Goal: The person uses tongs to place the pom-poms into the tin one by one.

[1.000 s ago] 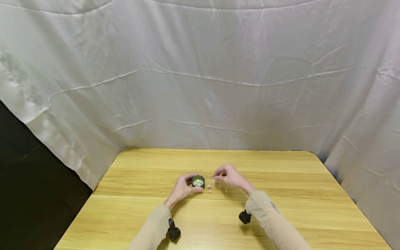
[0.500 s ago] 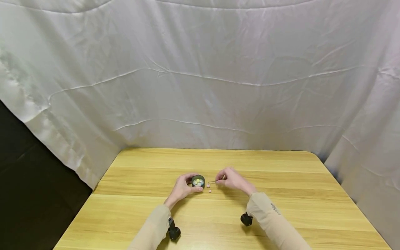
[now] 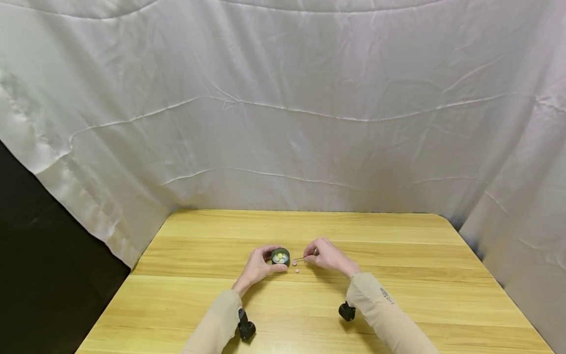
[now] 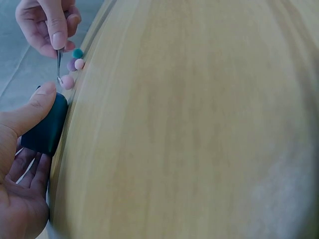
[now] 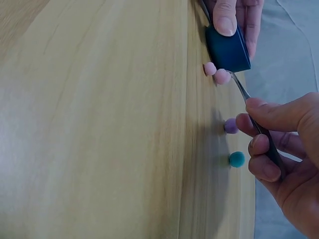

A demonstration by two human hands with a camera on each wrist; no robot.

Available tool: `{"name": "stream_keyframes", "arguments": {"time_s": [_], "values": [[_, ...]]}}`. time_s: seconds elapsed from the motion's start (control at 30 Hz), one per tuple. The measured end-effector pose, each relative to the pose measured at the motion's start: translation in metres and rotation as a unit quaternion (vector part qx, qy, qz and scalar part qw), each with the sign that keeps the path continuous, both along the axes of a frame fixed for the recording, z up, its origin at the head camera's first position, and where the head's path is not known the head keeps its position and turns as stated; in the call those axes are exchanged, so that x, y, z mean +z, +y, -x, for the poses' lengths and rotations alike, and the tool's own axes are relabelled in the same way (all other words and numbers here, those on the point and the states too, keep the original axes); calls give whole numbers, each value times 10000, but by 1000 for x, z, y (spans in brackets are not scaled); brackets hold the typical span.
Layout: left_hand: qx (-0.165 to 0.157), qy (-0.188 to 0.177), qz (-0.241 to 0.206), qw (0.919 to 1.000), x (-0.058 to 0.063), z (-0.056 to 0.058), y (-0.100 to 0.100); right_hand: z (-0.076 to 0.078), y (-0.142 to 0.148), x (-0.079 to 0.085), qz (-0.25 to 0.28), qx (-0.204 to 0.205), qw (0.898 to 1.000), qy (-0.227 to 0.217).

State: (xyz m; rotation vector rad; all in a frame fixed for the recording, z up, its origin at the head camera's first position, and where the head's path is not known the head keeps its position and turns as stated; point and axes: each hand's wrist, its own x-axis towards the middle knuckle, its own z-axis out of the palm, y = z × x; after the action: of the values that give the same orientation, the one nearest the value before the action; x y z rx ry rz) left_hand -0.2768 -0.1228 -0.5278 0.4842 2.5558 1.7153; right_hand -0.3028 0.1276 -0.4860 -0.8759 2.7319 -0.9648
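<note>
My left hand (image 3: 258,265) grips a small dark green cup (image 4: 47,127) from its left side, thumb toward me and fingers behind. Inside the cup sit several yellow and white pompoms (image 3: 280,257). Metal tweezers (image 5: 241,88) are pinched in my right hand (image 3: 326,253), pointing left toward the cup. Their tip is right at a pink pompom (image 5: 222,76) on the table beside the cup. A smaller pink pompom (image 3: 297,271) lies nearer to me. Under my right hand are a purple pompom (image 5: 231,125) and a teal pompom (image 5: 237,159), both hidden in the head view.
The wooden table (image 3: 199,305) stretches out on all sides of the hands. Pale curtains (image 3: 283,147) hang behind it and along the sides, with a dark panel (image 3: 44,265) at the left. A black wrist camera (image 3: 347,310) hangs below the right sleeve.
The tweezers' tip has come down and toward me, from behind the larger pink pompom onto it. That pompom has shifted slightly left. My left hand and the cup have stayed put.
</note>
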Motion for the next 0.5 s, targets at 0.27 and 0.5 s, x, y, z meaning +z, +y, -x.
{"name": "stream_keyframes", "arguments": {"time_s": [0.27, 0.5], "values": [[-1, 14, 8, 10000, 0, 1, 0, 0, 0, 2, 355, 47, 9993, 132], [-17, 16, 8, 10000, -1, 1, -1, 0, -3, 10, 594, -43, 9982, -100]]}}
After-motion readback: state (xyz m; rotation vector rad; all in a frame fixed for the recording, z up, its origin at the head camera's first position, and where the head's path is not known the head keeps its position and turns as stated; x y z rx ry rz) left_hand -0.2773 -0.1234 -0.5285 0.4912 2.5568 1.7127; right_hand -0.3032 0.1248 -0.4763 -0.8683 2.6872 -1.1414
